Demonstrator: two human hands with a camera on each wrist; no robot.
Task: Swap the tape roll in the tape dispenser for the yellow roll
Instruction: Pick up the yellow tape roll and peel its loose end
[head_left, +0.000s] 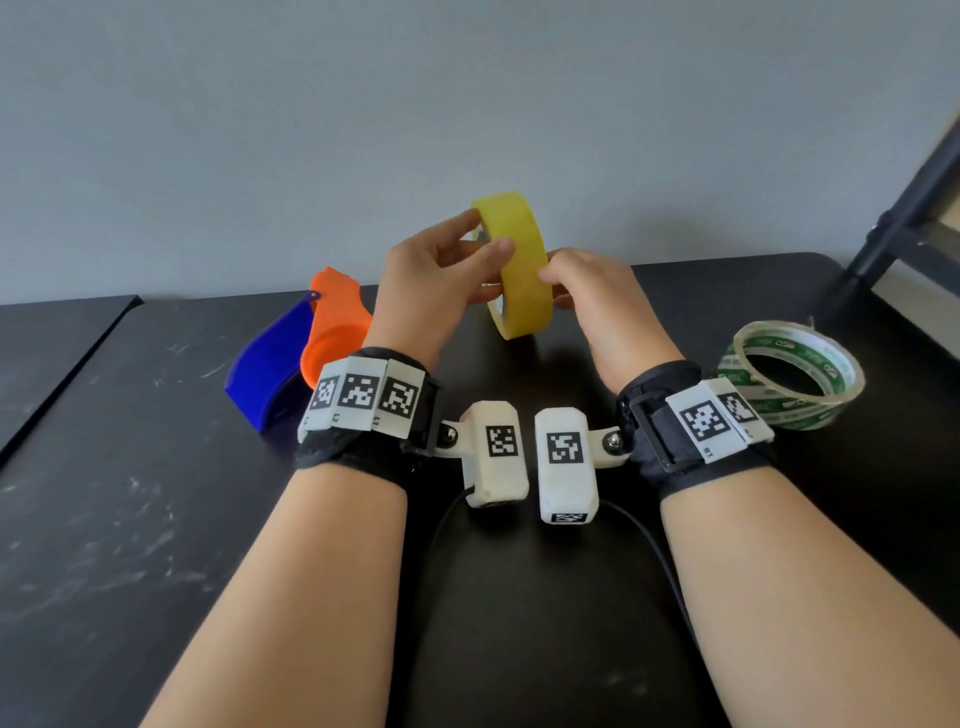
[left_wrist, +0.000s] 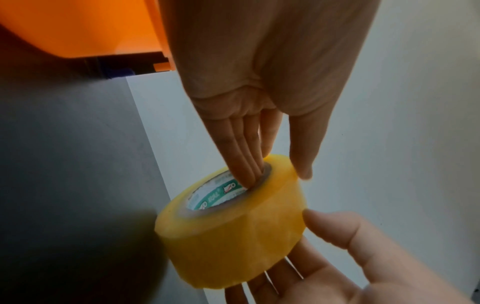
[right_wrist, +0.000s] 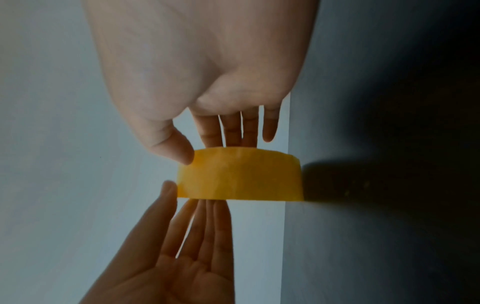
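Hands meet over a dark bench (head_left: 156, 467), both on the yellow roll (head_left: 519, 270), which stands on edge, lifted clear of the bench between them. The left hand (head_left: 431, 291) has its fingers (left_wrist: 246, 160) hooked into the roll's core and its thumb lying on the outer tape face, so it pinches the roll's wall. The right hand (head_left: 597, 306) comes from the other side: its thumb tip touches the outer tape face, and its fingers (right_wrist: 233, 131) run behind the far flat side, fairly straight and slightly spread, pressed to the roll rather than wrapped round it.

The left wrist view shows a printed green and white label inside the core (the letters are too blurred to read).

Left of the hands, the dispenser (head_left: 306, 348) lies on the bench, an orange body with a blue part beside it; its inside is not visible. To the right, a clear roll (head_left: 795, 374) with green print on its core lies flat on the bench, well apart from the yellow one.

Each wrist wears a black strap with white marker blocks (head_left: 363, 395).
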